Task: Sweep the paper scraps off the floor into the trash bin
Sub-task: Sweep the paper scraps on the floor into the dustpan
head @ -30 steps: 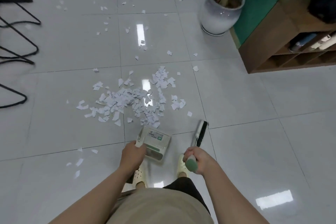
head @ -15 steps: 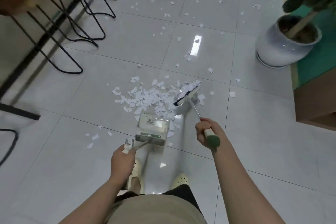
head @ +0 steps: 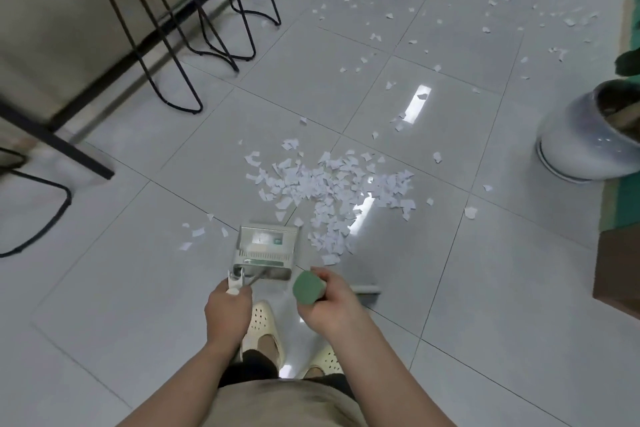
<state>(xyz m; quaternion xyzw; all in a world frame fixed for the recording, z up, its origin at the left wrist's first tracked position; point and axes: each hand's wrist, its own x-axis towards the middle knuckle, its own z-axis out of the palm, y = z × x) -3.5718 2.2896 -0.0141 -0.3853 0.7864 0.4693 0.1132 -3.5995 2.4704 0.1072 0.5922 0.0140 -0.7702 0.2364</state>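
White torn paper scraps (head: 329, 184) litter glossy pale-grey floor tiles (head: 485, 288). A grey metal dustpan (head: 265, 251), a green-capped broom handle (head: 307, 288), perforated cream clogs (head: 261, 326), a white-blue glazed planter (head: 581, 146).

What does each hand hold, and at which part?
Left hand holds the dustpan by its handle top; right hand holds the broom by its green handle end.

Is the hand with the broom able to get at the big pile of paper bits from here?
Probably yes. The right hand grips the green-capped broom, whose head sits on the floor beside the dustpan. The big pile of scraps lies just ahead on bare tile, with nothing between.
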